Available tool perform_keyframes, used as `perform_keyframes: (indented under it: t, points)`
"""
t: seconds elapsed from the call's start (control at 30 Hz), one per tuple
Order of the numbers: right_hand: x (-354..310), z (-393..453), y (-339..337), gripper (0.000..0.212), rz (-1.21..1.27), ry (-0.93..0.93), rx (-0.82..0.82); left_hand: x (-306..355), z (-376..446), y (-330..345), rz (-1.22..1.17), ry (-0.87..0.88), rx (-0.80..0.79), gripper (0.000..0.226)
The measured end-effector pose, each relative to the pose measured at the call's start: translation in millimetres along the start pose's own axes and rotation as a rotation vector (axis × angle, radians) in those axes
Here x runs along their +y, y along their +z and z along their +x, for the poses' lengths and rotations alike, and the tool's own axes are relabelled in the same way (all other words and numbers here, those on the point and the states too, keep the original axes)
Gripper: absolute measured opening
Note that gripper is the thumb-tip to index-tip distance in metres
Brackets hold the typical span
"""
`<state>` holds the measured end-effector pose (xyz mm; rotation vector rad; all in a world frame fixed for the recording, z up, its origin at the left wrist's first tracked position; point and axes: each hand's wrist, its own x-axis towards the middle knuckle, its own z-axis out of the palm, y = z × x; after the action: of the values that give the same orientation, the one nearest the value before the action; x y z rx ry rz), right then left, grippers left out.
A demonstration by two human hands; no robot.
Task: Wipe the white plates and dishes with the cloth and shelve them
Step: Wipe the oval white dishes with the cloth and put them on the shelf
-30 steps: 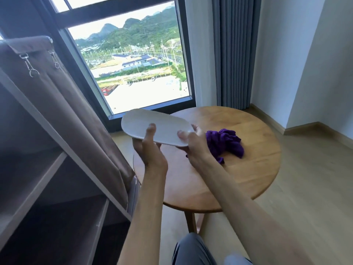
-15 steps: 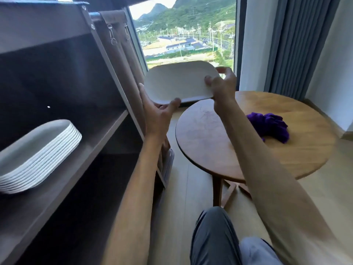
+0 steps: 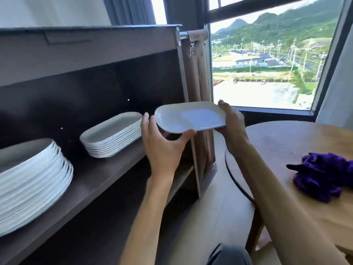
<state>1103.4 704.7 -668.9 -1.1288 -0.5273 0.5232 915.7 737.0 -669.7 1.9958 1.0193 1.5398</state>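
Left hand (image 3: 162, 148) and right hand (image 3: 232, 127) are gripping opposite ends of the white oblong ceramic dish (image 3: 189, 116), keeping it level beside the matching shelved stack (image 3: 112, 134) for placement.

Two plate stacks (image 3: 112, 134) (image 3: 32, 180) on the shelf (image 3: 107, 175) at left; cloth (image 3: 322, 176) on the table (image 3: 286, 146) at right
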Motion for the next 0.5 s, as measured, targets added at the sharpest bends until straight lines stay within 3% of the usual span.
perform_keyframes:
  t: [0.13, 0.23, 0.3, 0.5]
  points:
    - [5, 2, 89, 0.034, -0.039, -0.006, -0.271, -19, 27, -53, 0.155, -0.058, 0.212, 0.113]
    - [17, 10, 155, 0.065, -0.019, 0.034, -0.4, -36, 52, -85, 0.3, -0.156, 0.285, 0.11]
    - [25, 8, 184, 0.08, -0.05, 0.057, -0.445, -42, 61, -97, 0.383, -0.217, 0.321, 0.112]
    - [57, 11, 224, 0.082, -0.134, 0.116, -0.486, -66, 70, -113, 0.513, -0.295, 0.318, 0.098]
